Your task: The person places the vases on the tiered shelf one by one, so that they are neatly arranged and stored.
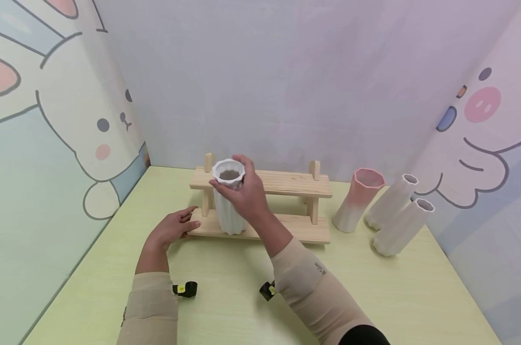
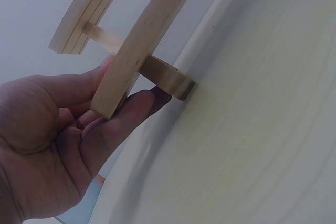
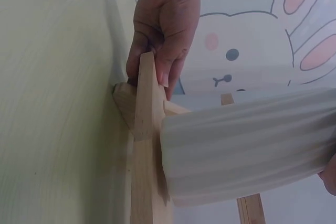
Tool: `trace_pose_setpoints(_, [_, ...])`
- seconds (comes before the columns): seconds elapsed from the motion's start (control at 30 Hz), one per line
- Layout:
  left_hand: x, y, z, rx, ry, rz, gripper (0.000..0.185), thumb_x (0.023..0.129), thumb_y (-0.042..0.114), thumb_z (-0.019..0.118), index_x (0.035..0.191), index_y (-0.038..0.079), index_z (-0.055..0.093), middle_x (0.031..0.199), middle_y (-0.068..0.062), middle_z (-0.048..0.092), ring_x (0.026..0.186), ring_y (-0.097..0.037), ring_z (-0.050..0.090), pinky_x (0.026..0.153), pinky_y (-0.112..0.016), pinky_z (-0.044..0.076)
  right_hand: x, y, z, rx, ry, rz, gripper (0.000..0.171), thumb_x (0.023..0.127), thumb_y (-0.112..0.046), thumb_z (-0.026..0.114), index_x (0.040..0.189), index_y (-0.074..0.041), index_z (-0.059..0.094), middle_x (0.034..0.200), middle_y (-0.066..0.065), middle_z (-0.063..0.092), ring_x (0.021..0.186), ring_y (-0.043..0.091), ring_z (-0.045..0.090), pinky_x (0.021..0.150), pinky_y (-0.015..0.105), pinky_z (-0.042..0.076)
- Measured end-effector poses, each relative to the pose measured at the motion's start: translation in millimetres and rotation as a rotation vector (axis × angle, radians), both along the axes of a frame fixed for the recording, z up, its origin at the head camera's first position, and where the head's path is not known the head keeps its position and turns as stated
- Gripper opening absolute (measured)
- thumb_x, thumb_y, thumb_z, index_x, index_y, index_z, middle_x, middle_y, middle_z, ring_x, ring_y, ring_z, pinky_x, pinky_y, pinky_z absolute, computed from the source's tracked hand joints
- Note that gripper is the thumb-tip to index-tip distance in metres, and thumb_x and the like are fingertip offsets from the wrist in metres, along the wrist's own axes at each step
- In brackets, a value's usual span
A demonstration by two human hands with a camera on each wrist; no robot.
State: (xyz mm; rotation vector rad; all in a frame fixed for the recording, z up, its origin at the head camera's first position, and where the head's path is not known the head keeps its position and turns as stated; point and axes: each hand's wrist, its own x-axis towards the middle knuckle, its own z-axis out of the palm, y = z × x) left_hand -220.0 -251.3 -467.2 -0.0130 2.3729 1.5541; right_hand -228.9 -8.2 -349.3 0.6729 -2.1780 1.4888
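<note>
A white fluted vase stands on the lower board of a two-tier wooden shelf, near its left end. My right hand grips the vase around its rim, thumb in front and fingers behind. At the shelf's left end my left hand pinches the lower board, thumb on top and fingers beneath, as the left wrist view shows. In the right wrist view the vase's base meets the board, and only a bit of the right hand shows at the edge.
Right of the shelf stand a pink-and-white vase and two white vases, close together on the pale table. A curtain with cartoon animals hangs behind and at both sides.
</note>
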Motion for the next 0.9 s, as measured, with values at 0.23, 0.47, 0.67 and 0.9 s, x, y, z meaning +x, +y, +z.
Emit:
trace_pose_setpoints(0.23, [-0.3,-2,-2.4,-0.009,0.004,-0.003,0.075,0.085,0.038,0.065,0.147,0.019,0.028,0.148,-0.017,0.027,0.109,-0.02,0.055,0.081,-0.032,0.05,-1.6,-4,1.9,-0.008,-0.002,-0.001,0.075,0.074,-0.048,0.074,0.133,-0.019,0.038,0.095,0.003,0.06,0.083,0.011,0.057,0.065,0.027,0.049])
trace_pose_setpoints(0.47, [-0.4,-2,-2.0,-0.005,0.01,-0.01,0.074,0.086,0.038,0.065,0.147,0.019,0.028,0.148,-0.018,0.026,0.111,-0.022,0.054,0.081,-0.033,0.05,-2.2,-11,1.8,-0.016,-0.031,0.019,0.076,0.074,-0.052,0.072,0.133,-0.021,0.037,0.096,0.0,0.059,0.084,0.009,0.057,0.066,0.027,0.049])
trace_pose_setpoints(0.67, [-1.2,-3,-3.3,-0.018,0.02,-0.016,0.074,0.086,0.039,0.065,0.147,0.019,0.029,0.147,-0.018,0.026,0.11,-0.021,0.055,0.082,-0.032,0.049,-3.3,-15,1.0,-0.002,-0.023,0.012,0.076,0.074,-0.052,0.072,0.134,-0.02,0.037,0.097,0.0,0.059,0.084,0.009,0.057,0.066,0.026,0.049])
trace_pose_setpoints(0.9, [-1.5,-3,-2.6,-0.009,0.016,-0.007,0.075,0.084,0.039,0.066,0.147,0.019,0.03,0.147,-0.018,0.027,0.114,-0.023,0.052,0.08,-0.032,0.049,-5.1,-19,-1.1,0.013,-0.023,-0.003,0.076,0.074,-0.053,0.072,0.133,-0.02,0.037,0.097,0.0,0.059,0.084,0.01,0.057,0.066,0.026,0.049])
